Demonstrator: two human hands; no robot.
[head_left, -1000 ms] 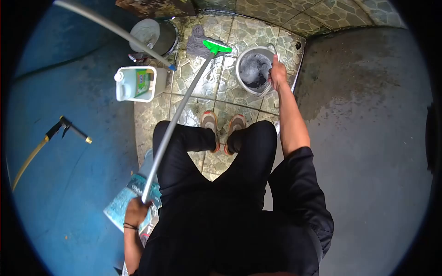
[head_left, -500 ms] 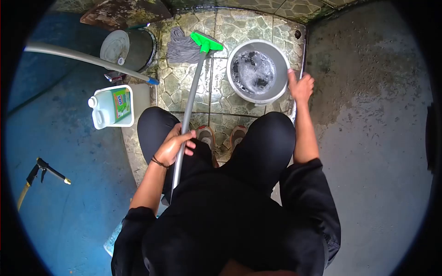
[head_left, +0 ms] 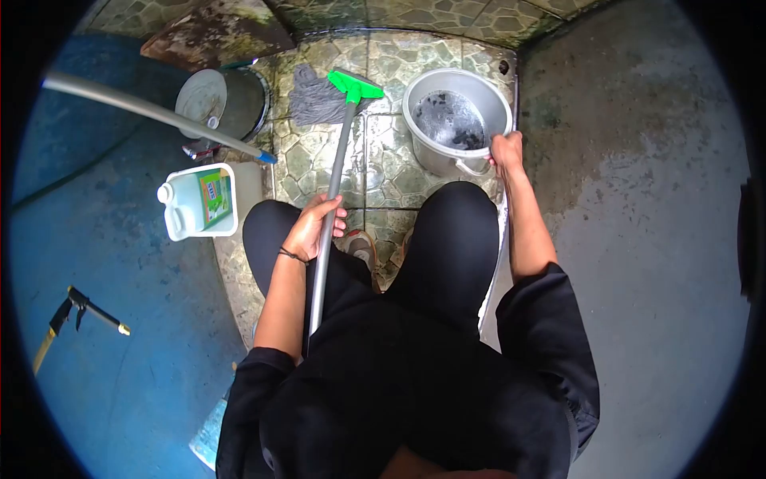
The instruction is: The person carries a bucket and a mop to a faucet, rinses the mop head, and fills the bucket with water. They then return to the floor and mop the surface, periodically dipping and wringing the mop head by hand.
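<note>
My left hand (head_left: 317, 227) is wrapped around the grey pole of a mop (head_left: 335, 160). The mop has a green head clamp (head_left: 353, 86) and grey strands (head_left: 315, 97) spread on the wet tiles. At the right, my right hand (head_left: 507, 153) grips the rim of a grey bucket (head_left: 437, 152), its fingers closed at the edge. Dark, foamy water (head_left: 451, 120) lies inside the bucket, which looks tilted.
A clear jug with a green label (head_left: 199, 201) stands at the left, near a dark bucket (head_left: 246, 104). A second pole (head_left: 152, 108) crosses above them. A spray gun (head_left: 84, 307) lies lower left; a stained board (head_left: 219, 36) is at the back.
My right hand has closed on the bucket's rim, and the bucket has tilted, showing more of its outer side. The camera view has shifted slightly. My left hand still holds the mop.
</note>
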